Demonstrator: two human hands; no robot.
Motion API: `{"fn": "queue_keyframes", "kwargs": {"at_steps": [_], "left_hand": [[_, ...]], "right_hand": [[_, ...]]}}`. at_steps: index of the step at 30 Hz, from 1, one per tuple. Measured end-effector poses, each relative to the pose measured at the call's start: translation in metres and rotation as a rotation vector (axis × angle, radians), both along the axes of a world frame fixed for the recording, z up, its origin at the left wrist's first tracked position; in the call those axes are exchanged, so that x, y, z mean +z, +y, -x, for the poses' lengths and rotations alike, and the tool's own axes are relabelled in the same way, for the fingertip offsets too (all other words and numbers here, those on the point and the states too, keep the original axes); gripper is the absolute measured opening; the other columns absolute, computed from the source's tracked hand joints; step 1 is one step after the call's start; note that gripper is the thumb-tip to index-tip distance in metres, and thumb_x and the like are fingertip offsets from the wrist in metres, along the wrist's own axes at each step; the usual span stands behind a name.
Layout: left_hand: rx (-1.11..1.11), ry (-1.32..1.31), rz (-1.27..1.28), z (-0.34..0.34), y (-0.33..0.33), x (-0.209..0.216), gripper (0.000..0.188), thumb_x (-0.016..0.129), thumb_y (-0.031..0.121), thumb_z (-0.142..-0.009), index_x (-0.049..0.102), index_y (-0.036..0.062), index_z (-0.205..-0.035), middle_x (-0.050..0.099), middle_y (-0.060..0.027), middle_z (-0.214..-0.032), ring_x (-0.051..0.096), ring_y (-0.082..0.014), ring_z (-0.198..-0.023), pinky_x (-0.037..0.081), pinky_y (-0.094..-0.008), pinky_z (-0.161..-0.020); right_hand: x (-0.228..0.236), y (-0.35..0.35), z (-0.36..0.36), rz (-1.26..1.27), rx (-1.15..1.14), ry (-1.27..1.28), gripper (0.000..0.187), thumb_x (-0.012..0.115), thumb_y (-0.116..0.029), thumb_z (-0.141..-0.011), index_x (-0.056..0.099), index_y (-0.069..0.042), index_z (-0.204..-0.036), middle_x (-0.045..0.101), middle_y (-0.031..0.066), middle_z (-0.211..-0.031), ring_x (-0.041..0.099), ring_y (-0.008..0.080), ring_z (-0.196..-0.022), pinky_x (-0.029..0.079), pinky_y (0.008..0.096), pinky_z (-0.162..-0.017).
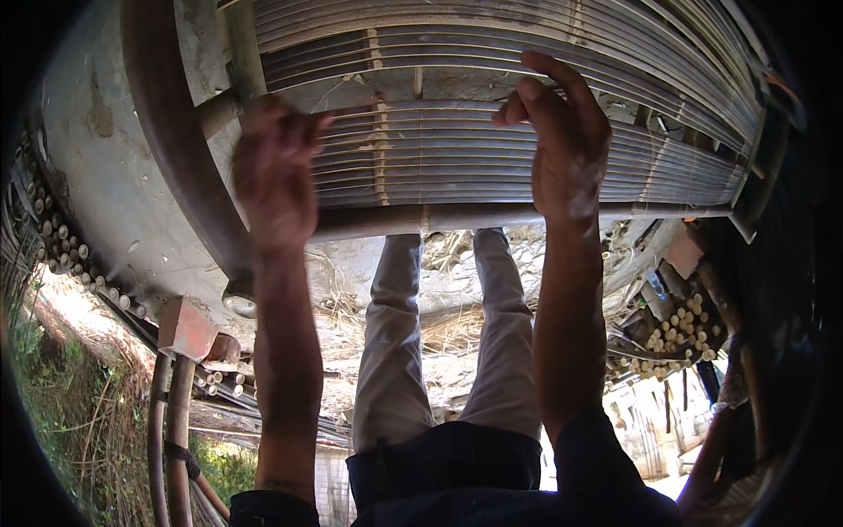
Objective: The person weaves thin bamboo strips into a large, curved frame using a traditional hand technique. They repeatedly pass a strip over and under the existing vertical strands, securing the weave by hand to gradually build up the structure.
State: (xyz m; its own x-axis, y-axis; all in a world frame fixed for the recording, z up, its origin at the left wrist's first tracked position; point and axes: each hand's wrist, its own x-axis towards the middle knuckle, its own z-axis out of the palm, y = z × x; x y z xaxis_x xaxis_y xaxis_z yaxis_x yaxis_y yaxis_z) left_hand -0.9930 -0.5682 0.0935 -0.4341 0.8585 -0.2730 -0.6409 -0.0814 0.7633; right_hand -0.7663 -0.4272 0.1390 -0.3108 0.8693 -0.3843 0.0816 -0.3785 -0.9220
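Observation:
In front of me is a slatted bamboo bench [474,158] with thin parallel strips tied by pale cross bindings [380,149]. A gap runs between its near and farther strips. My left hand [277,171] is raised over the bench's left end, smeared by motion, so its grip is hidden. Over the strips to the right hovers my right hand [566,145], its fingers bent but apart, with nothing visible in them. A thick bamboo rail [457,218] forms the bench's near edge, below both hands.
A thick curved bamboo pole [171,123] stands at the bench's left. Cut bamboo poles are stacked at left [66,246] and right [680,334]. A reddish block [186,327] rests on posts at lower left. Straw litters the ground [448,338] around my legs.

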Motion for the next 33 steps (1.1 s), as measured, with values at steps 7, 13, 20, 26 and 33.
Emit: {"fn": "queue_keyframes", "kwargs": {"at_steps": [7, 13, 20, 26, 33], "left_hand": [[-0.024, -0.081, -0.216, 0.043, -0.017, 0.18, 0.051, 0.067, 0.019, -0.08, 0.049, 0.0, -0.124, 0.051, 0.0065, -0.064, 0.051, -0.0079, -0.059, 0.048, -0.037, -0.085], [0.297, 0.074, -0.266, 0.096, -0.036, 0.226, 0.037, 0.06, 0.009, -0.072, 0.058, 0.0057, -0.108, 0.055, 0.0037, -0.06, 0.053, -0.0074, -0.051, 0.051, -0.0236, -0.059], [0.158, 0.146, -0.088, 0.064, -0.04, 0.119, 0.031, 0.054, 0.019, -0.094, 0.055, 0.0023, -0.121, 0.059, -0.0116, -0.104, 0.054, -0.0253, -0.11, 0.039, -0.0468, -0.106], [-0.214, 0.727, 0.605, 0.01, -0.01, 0.018, 0.024, 0.069, 0.017, -0.091, 0.068, 0.0035, -0.111, 0.069, -0.0086, -0.108, 0.064, -0.0167, -0.102, 0.048, -0.0318, -0.092], [-0.794, 1.3, 0.563, -0.039, 0.031, -0.09, 0.044, 0.051, 0.044, -0.099, 0.06, 0.0146, -0.13, 0.067, -0.0065, -0.122, 0.066, -0.0264, -0.108, 0.039, -0.0466, -0.104]], "right_hand": [[-0.05, -0.037, 0.06, 0.268, 0.348, 0.161, 0.065, 0.055, -0.012, -0.096, 0.023, -0.012, -0.152, 0.055, 0.0217, -0.134, 0.071, 0.0198, -0.065, 0.059, 0.0231, -0.055], [-0.066, -0.08, 0.029, -0.197, 0.545, -0.323, 0.078, 0.074, 0.001, -0.08, 0.038, -0.019, -0.146, 0.061, 0.0046, -0.084, 0.061, 0.0137, -0.075, 0.053, 0.0243, -0.069], [-0.042, -0.134, -0.222, 0.449, -0.877, -0.762, 0.034, 0.068, -0.008, -0.087, 0.058, -0.011, -0.119, 0.058, 0.0026, -0.083, 0.056, 0.0152, -0.078, 0.049, 0.0317, -0.066], [0.057, -0.272, -0.486, 0.751, -1.243, -0.881, 0.057, 0.064, -0.058, -0.082, 0.049, -0.017, -0.118, 0.05, 0.0013, -0.091, 0.044, 0.0159, -0.074, 0.045, 0.0396, -0.071], [0.053, -0.304, -0.471, 0.483, 0.271, -1.794, 0.048, 0.064, -0.036, -0.086, 0.059, 0.0, -0.117, 0.059, 0.0211, -0.115, 0.056, 0.0362, -0.108, 0.045, 0.045, -0.096]]}}
